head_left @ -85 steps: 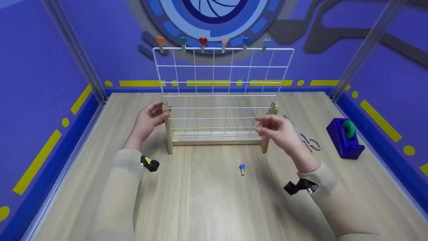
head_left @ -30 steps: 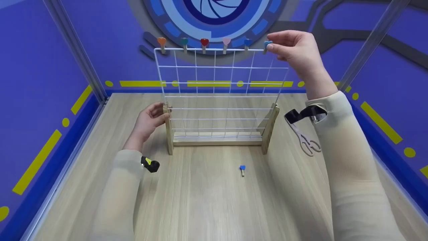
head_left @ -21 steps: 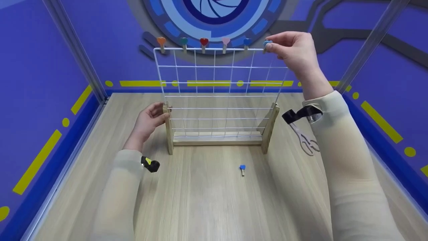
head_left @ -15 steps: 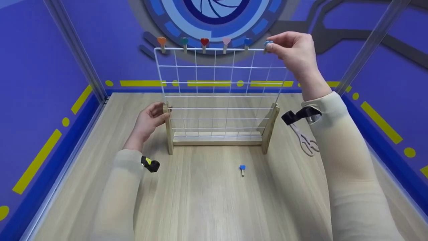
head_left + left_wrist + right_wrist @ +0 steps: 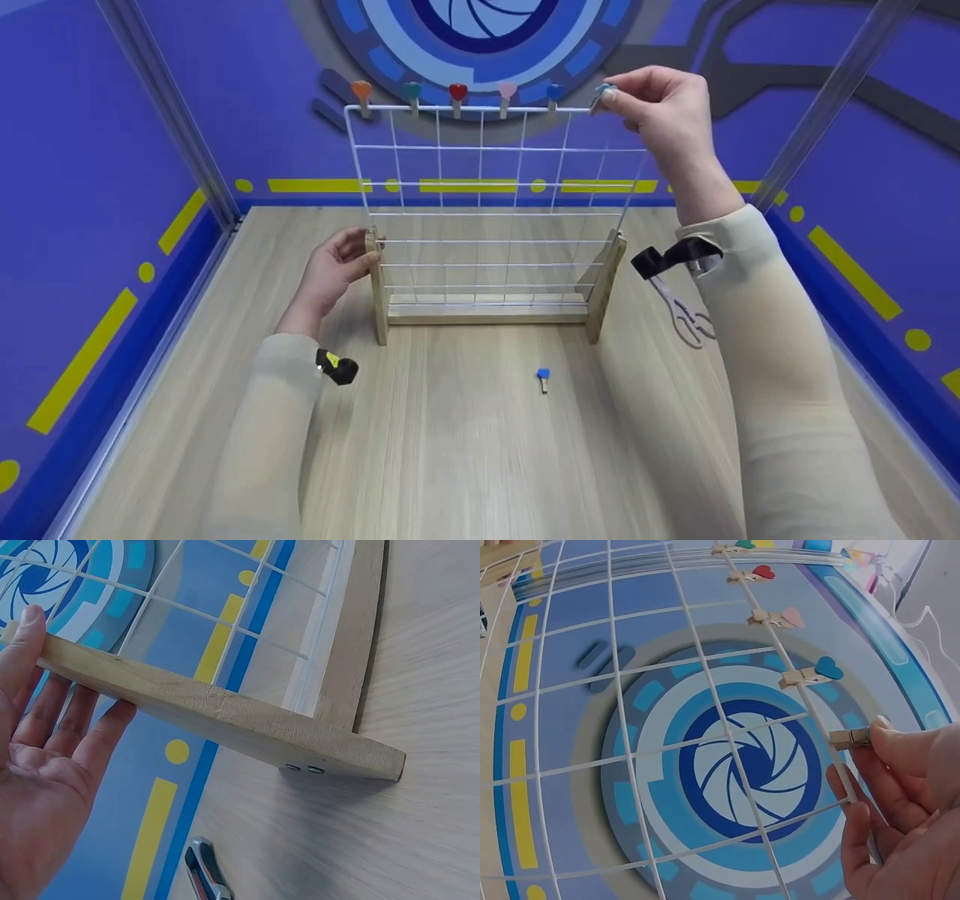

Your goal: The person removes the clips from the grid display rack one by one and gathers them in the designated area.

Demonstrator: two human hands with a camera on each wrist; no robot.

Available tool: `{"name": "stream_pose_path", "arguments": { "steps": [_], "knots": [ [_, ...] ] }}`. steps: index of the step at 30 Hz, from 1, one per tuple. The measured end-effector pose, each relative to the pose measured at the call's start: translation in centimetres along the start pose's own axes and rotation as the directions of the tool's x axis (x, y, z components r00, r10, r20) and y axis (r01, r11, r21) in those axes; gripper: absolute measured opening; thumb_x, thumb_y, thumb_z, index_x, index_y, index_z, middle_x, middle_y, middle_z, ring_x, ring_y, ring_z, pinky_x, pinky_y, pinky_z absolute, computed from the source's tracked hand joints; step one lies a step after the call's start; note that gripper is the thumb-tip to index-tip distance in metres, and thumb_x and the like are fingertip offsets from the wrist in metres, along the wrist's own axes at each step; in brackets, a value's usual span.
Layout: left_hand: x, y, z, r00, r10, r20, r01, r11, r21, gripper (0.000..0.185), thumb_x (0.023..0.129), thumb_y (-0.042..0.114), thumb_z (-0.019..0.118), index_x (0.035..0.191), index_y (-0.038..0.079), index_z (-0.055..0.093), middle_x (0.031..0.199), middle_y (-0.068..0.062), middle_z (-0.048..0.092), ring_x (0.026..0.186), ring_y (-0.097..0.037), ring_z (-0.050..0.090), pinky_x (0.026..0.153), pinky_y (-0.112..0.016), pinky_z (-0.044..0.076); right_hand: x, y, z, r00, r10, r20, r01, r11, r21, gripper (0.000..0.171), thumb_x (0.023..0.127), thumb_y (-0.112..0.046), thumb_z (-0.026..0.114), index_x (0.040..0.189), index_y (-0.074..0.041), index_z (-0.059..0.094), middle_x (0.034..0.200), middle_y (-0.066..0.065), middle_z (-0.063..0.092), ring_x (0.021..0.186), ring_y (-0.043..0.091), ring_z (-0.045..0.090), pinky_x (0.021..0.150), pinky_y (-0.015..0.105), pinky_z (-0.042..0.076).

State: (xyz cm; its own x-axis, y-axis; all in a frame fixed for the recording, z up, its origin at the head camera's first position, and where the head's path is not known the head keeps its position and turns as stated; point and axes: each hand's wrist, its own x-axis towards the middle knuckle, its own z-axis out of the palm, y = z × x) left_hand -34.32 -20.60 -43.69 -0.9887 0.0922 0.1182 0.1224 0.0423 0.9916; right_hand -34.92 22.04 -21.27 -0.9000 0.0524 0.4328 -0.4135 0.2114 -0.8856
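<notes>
A white wire grid rack stands on the table in a wooden stand. My left hand grips the top of the stand's left upright, thumb on one side and fingers on the other. At the grid's top right corner, my right hand pinches a light blue heart clothespin between thumb and index finger. In the right wrist view that clothespin's wooden end is at the top wire. Left of it, orange, green, red, pink and blue heart clothespins line the wire.
A loose blue heart clothespin lies on the table in front of the stand. Scissors lie to the right, partly behind the right forearm. A utility knife shows in the left wrist view. Blue panels enclose the table.
My right hand has risen from beside the right upright to the top right corner and taken hold of the light blue clothespin, which now leans more to the right. My left hand stays put.
</notes>
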Motion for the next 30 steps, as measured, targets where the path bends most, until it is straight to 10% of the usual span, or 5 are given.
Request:
{"name": "stream_pose_path", "arguments": {
  "steps": [8,30],
  "knots": [
    [0.0,0.1,0.1,1.0,-0.014,-0.002,0.014,1.0,0.024,0.053,0.098,0.009,0.069,0.147,0.006,0.049,0.145,-0.012,0.062,0.115,-0.002,0.065,0.094,-0.019,0.058,-1.0,-0.7,-0.6,0.998,-0.042,0.041,0.034,0.986,0.166,0.024,0.088,-0.018,0.083,0.106,-0.002,0.078,0.089,0.001,0.08,0.086,0.014,0.074,0.071,0.02,0.055],
    [-0.1,0.1,0.2,1.0,-0.008,0.001,0.008,1.0,0.027,0.052,0.098,0.009,0.07,0.146,0.005,0.05,0.147,-0.016,0.06,0.114,-0.002,0.065,0.093,-0.019,0.058,-8.7,2.4,-0.6,0.976,-0.073,0.205,0.079,0.997,-0.018,0.028,0.091,-0.013,0.08,0.115,-0.002,0.073,0.093,0.003,0.077,0.081,0.014,0.075,0.078,0.022,0.061]
  ]
}}
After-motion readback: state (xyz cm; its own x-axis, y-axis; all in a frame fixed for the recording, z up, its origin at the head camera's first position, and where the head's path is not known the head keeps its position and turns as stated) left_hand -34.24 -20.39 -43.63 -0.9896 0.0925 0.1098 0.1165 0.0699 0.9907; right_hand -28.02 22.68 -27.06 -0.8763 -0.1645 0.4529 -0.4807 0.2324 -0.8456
